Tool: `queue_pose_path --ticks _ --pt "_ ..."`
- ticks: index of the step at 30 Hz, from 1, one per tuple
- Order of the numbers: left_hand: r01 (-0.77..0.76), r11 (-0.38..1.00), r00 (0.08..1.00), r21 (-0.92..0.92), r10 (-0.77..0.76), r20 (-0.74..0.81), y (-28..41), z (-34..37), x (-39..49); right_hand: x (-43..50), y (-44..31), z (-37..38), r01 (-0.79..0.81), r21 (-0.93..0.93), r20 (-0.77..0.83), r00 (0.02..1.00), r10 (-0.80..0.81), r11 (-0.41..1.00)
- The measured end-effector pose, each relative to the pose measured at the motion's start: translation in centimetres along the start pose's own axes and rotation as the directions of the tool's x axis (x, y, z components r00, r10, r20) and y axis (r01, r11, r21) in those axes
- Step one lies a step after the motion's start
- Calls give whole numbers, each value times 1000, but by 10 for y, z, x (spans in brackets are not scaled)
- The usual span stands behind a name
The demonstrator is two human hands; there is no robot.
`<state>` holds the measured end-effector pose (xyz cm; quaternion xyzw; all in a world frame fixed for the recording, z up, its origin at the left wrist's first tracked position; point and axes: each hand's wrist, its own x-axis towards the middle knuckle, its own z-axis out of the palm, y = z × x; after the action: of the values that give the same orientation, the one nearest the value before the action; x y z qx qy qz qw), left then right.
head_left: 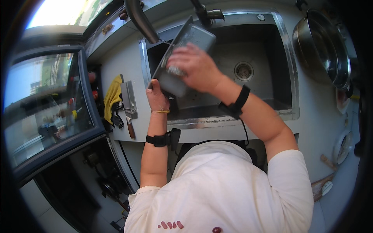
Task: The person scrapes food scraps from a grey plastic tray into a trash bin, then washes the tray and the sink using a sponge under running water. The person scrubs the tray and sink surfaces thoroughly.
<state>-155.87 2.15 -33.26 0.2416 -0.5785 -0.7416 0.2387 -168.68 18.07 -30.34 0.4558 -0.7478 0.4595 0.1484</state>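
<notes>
My left hand (158, 97) grips a rectangular grey metal pan (201, 36) by its near corner, with the thumb over the rim. The pan is held tilted over the left part of the stainless steel sink (262, 70). My right hand (193, 65), blurred, presses a silvery scourer (176, 71), seemingly steel wool, against the pan's surface. Part of the pan is hidden behind that hand. A thin stream of water runs from the dark faucet spout (142, 24) onto the pan near my right fingers.
Left of the sink lie a cleaver (129, 99), scissors (128, 110) and a yellow cloth (112, 97). A large steel pot (320, 49) stands on the right, near a plate (344, 147). The faucet base (205, 16) rises behind the sink. An open window sash (52, 107) juts in at left.
</notes>
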Motion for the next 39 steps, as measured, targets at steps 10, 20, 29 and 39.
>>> queue_pose_path --ticks 10,20,29,39 --pt "157 976 987 -151 -160 -3 -3 -15 1 8 -28 12 65 -43 182 982 -56 997" --pt "-87 919 991 383 41 127 29 -22 -24 -5 36 24 -100 -37 -112 989 95 994" --pt "-348 333 933 876 30 359 54 2 0 -29 -21 28 -24 -144 85 996 37 989" --pt "-299 399 950 867 42 309 52 11 -1 -2 26 20 -152 206 -342 915 216 967"
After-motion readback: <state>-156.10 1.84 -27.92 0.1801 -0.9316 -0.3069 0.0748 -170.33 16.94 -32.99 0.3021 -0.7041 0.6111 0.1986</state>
